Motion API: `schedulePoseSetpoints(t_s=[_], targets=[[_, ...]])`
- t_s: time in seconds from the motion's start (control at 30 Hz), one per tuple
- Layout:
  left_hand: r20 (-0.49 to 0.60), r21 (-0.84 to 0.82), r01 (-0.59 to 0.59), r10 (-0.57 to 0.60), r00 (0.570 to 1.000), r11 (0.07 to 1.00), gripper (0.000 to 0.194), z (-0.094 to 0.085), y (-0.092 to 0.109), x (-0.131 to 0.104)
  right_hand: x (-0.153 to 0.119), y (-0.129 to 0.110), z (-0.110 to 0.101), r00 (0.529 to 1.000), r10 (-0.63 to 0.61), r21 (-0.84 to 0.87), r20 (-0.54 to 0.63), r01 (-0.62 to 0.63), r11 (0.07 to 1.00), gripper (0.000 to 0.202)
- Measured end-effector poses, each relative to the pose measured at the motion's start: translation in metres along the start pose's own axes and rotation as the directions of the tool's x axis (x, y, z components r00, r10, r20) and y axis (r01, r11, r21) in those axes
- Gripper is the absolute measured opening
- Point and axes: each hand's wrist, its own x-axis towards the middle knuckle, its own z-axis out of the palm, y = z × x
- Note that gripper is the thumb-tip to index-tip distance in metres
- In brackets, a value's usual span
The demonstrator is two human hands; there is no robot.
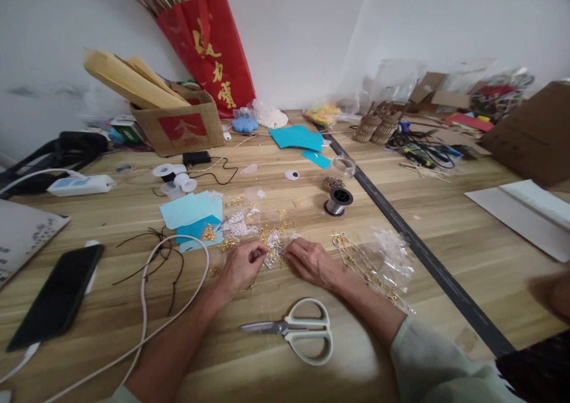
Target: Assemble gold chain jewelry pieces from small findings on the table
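My left hand (243,265) rests at the left edge of a loose pile of gold and silver beads (274,241), its thumb and fingertips pinched together. Whatever lies in that pinch is too small to name. Across the pile, my right hand (314,262) lies with curled fingers pressed together at the beads; what they hold, if anything, is hidden. Small bags of silvery beads (240,223) and orange-gold beads (208,232) are just beyond my left hand. Right of my right hand lie gold chains (356,260). Nearer to me are pale-handled scissors (296,330), blades pointing left.
A wire spool (338,202) and a glass jar (344,165) stand beyond the hands. A dark ruler strip (401,231) crosses the right side. On the left are a white cable (143,296), a phone (57,296) and blue cards (191,210). Another person's blurred arm (552,293) shows far right.
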Motion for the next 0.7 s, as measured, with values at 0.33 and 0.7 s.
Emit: schedulePoseSetpoints(t_s=[0.33,0.7], targets=[[-0.057,0.103,-0.118,0.125,0.991,0.988,0.009,-0.002,0.005,-0.001,0.0,0.0,0.0,1.0,-0.002,0.027,-0.008,0.003,1.0,0.016],[0.088,0.382,-0.187,0.166,0.982,0.905,0.005,0.001,0.008,-0.005,0.0,0.001,0.001,1.0,0.005,0.046,-0.022,-0.004,0.999,0.015]])
